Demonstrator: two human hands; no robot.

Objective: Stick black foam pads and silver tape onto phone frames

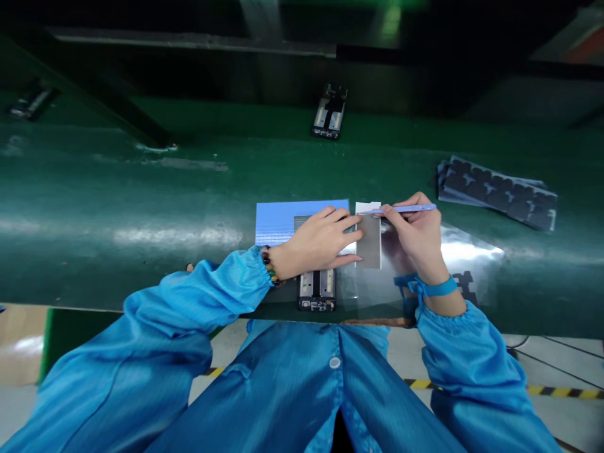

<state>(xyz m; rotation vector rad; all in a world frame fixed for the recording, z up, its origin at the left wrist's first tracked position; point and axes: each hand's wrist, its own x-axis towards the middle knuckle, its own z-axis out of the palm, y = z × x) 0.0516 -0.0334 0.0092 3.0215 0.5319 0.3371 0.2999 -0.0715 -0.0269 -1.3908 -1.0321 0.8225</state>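
Note:
My left hand (321,242) lies flat on a phone frame (317,289) that rests on the green belt (141,207), its fingertips pressing the edge of a grey sheet (369,242). My right hand (418,236) grips thin blue tweezers (406,208), whose tip touches the top of the grey sheet. A blue pad (278,220) lies under and behind the left hand. A blue strap circles my right wrist.
A stack of sheets with dark cut pads (497,192) lies at the right. Clear film (467,258) lies under my right hand. Another phone frame (329,113) sits farther back on the belt. The belt's near edge runs just before my body.

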